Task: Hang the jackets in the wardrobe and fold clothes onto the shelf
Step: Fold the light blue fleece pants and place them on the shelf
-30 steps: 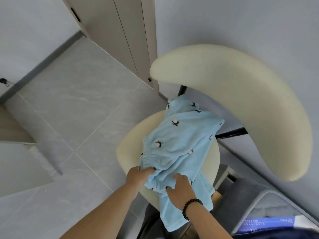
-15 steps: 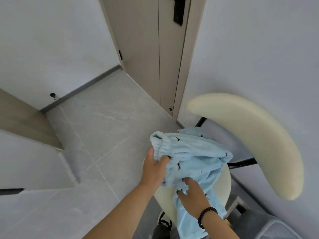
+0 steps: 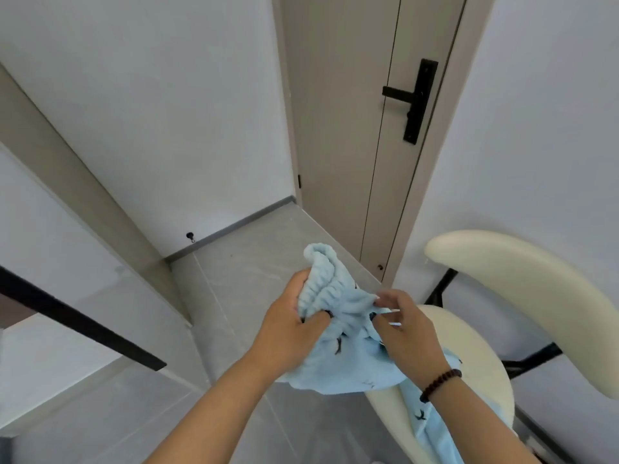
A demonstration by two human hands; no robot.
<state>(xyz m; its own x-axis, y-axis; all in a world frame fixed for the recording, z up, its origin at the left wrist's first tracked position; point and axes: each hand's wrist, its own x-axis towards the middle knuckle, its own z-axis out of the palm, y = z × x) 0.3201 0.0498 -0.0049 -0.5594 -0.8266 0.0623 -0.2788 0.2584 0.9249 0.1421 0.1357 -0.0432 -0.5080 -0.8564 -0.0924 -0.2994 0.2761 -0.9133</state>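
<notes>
A light blue fleece garment (image 3: pixel 348 356) with small dark prints and a gathered elastic waistband hangs between both hands, above the floor and the left edge of a cream chair seat (image 3: pixel 469 356). My left hand (image 3: pixel 288 326) grips the bunched waistband, its fingers curled into the cloth. My right hand (image 3: pixel 402 326) pinches the waistband a little further right; a dark bead bracelet sits on that wrist. The lower part of the garment trails down past my right forearm over the seat.
The cream chair's curved backrest (image 3: pixel 522 296) arcs at the right on a black frame. A beige door (image 3: pixel 351 128) with a black handle (image 3: pixel 415 98) stands shut ahead. A white cabinet with a black edge (image 3: pixel 80 319) lies at the left, grey tiled floor (image 3: pixel 254 262) between.
Both hands lifted the blue garment off the chair seat and raised it up and leftward. The view tilted up toward the door, and my right hand moved up to the waistband.
</notes>
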